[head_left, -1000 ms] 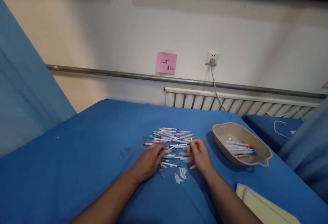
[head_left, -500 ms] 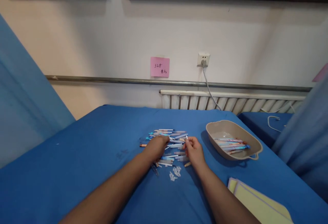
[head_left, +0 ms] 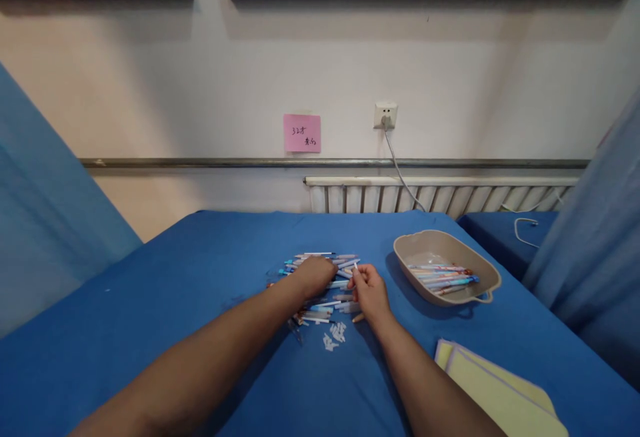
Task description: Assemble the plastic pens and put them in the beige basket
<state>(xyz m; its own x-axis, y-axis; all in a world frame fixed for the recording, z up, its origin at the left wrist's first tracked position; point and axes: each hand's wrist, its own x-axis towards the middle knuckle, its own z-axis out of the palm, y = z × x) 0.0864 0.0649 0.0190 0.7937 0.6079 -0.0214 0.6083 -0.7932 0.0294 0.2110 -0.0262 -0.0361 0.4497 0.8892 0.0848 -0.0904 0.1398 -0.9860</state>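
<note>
Pens and pen parts (head_left: 325, 313) lie in a loose, mostly sideways pile on the blue cloth, in white, pale blue, lilac and brown. Over the middle of the pile, my left hand (head_left: 315, 275) is palm down with curled fingers; its fingertips and anything in them are hidden. At the pile's right edge my right hand (head_left: 371, 293) is closed, thumb against fingers, around a slim white piece (head_left: 355, 265) whose end sticks up; its exact kind is unclear. Small white bits (head_left: 337, 332) lie in front of the pile.
To the right stands a beige basin (head_left: 410, 247) with several pens (head_left: 443, 277) inside. Yellow cloths with lilac edging (head_left: 495, 383) lie nearer, beside my right forearm. A blue cloth (head_left: 200, 357) covers the table. Behind it are a radiator (head_left: 360, 198) and a plugged-in cable (head_left: 397, 167).
The camera view has shifted slightly. My left hand has moved a little right across the pile, closer to my right hand. The right hand still holds the white piece.
</note>
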